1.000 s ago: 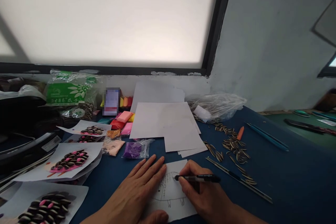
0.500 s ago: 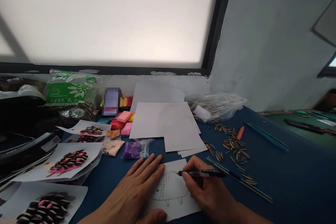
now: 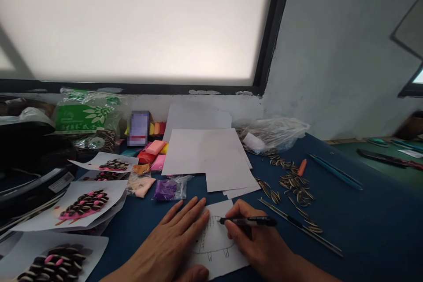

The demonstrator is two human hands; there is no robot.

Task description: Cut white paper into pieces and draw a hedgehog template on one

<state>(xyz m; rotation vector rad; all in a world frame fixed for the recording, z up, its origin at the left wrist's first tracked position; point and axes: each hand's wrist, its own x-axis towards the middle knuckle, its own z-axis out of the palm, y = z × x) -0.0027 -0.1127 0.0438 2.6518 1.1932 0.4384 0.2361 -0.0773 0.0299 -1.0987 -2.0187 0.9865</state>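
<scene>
A black pen (image 3: 249,221) is gripped in my right hand (image 3: 257,246), its tip on the upper part of a small white sheet of paper (image 3: 228,262). On that sheet is a line drawing of a rounded animal body with short legs and rows of small strokes. My left hand (image 3: 175,238) lies flat on the sheet's left side with the fingers stretched out, covering part of the drawing. Just beyond the left fingertips is a purple clay packet (image 3: 167,189). Loose sunflower seeds (image 3: 299,191) and a thin metal tool (image 3: 300,227) lie to the right of my right hand.
Blank white sheets (image 3: 201,152) are stacked ahead. At left lie cards with seed-covered figures (image 3: 84,205), near more clay packets (image 3: 155,147). A green seed bag (image 3: 87,114) stands behind them. Toward the right are a clear plastic bag (image 3: 280,130), an orange stick (image 3: 302,167) and blue tweezers (image 3: 335,172).
The pen and my right hand have shifted slightly left along the top of the drawing, and the pen's angle has changed a little. My left hand still rests on the sheet.
</scene>
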